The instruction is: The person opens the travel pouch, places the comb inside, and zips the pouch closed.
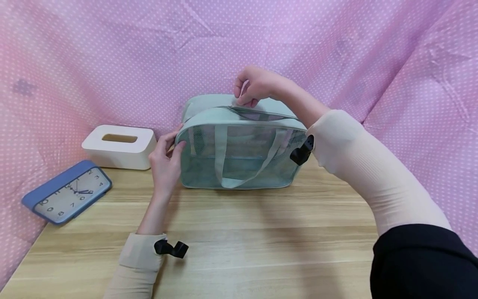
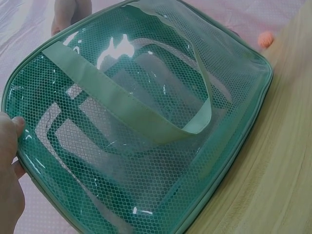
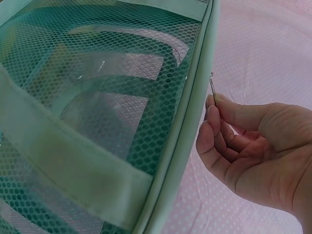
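Note:
A see-through green zip bag (image 1: 198, 174) stands upright on the wooden table, with mesh on its front and a pale green strap handle (image 1: 221, 158) hanging down. My left hand (image 1: 166, 160) holds its left upper edge, thumb (image 2: 18, 126) on the front and fingers behind. Over the top, my right hand (image 1: 259, 85) pinches the slim metal zipper pull (image 3: 213, 87) between thumb and forefinger. To the right of that pull, the zip opening (image 1: 263, 116) gapes along the top; left of it the seam looks closed.
A white tissue box (image 1: 143, 143) with a slot on top stands left of the bag. In front of it a blue clock (image 1: 72, 193) leans back near the table's left edge. Pink dotted cloth (image 1: 317, 41) hangs behind. A small orange object (image 2: 266, 39) shows in the left wrist view.

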